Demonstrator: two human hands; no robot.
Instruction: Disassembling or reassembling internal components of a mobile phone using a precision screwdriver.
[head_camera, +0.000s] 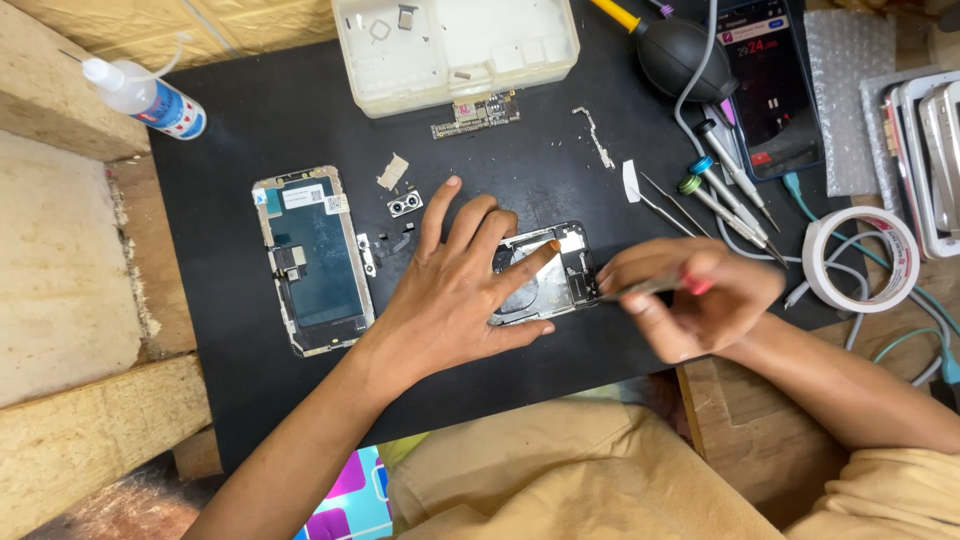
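Observation:
An opened phone body (560, 278) lies on a black work mat (250, 120), its insides facing up. My left hand (455, 295) rests flat across it with fingers spread, pinning it down; the index fingertip presses near its top edge. My right hand (690, 295) grips a thin metal screwdriver with a red end (650, 288), its tip at the right edge of the phone body. A detached phone screen (312, 260) lies face down to the left of my left hand.
Small parts near the screen: a camera module (404, 204), brackets, a circuit board (476, 113). A white parts tray (455, 45) at the back, a squeeze bottle (145, 97) far left. Right side: screwdrivers (725, 190), tweezers, a dust blower (682, 55), a lit phone (770, 85), tape roll (862, 260).

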